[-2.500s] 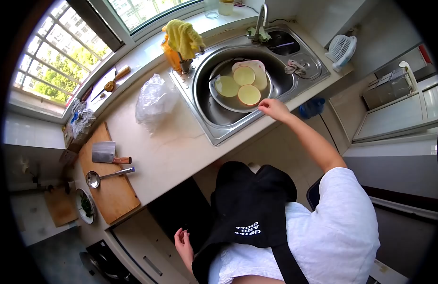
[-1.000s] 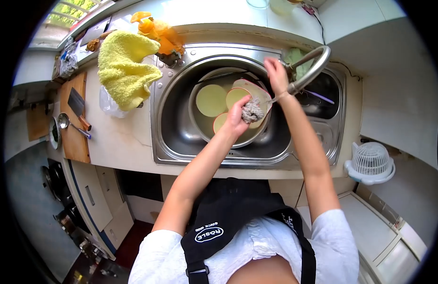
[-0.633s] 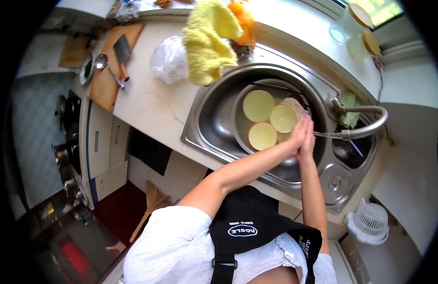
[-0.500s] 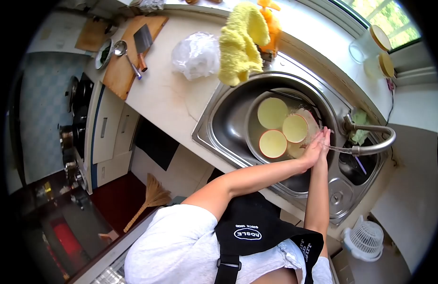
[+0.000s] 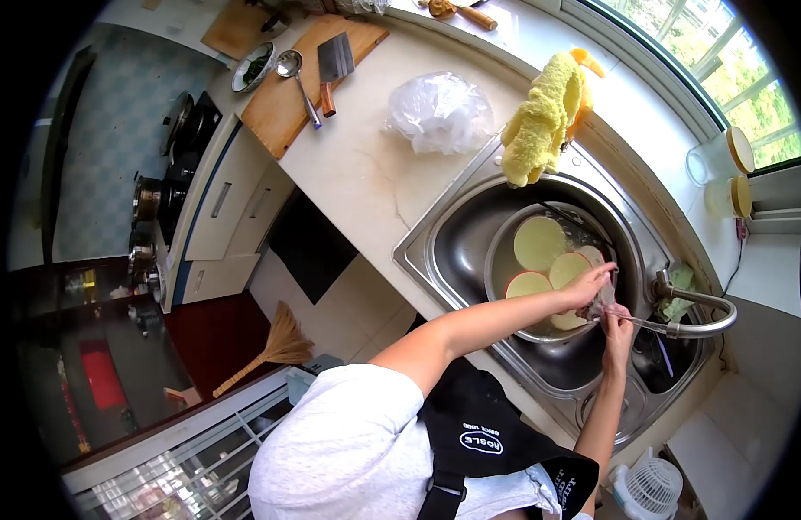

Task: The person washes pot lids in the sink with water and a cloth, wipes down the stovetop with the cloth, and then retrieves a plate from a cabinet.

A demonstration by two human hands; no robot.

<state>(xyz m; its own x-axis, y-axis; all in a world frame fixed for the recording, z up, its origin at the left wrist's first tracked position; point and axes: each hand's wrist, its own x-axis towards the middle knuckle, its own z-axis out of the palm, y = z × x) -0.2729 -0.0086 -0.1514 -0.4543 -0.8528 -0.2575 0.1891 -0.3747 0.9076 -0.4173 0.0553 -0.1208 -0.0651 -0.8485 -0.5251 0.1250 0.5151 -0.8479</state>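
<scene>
In the steel sink [image 5: 457,227] stands a round metal basin [image 5: 496,251] holding water and several pale yellow-green bowls [image 5: 539,243] with reddish rims. My left hand [image 5: 586,288] is over the basin's right side, fingers stretched forward with the tips closed together. My right hand [image 5: 619,331] is just below it, fingers curled into a pinch. Between them lies a filmy greyish wet thing [image 5: 604,296]; whether it is a thin bag, a cloth or partly splashing water I cannot tell. A thin stream of water [image 5: 647,323] from the curved faucet [image 5: 708,314] reaches my right hand.
A yellow towel [image 5: 539,121] hangs over an orange bottle behind the sink. On the counter lie a plastic bag [image 5: 442,113] and a cutting board [image 5: 283,108] with a cleaver [image 5: 335,65] and a ladle [image 5: 298,82]. Jars [image 5: 721,156] stand by the window.
My hands were pressed together under the stream; now they are apart, the left farther forward, with the filmy thing between them. The camera view has shifted.
</scene>
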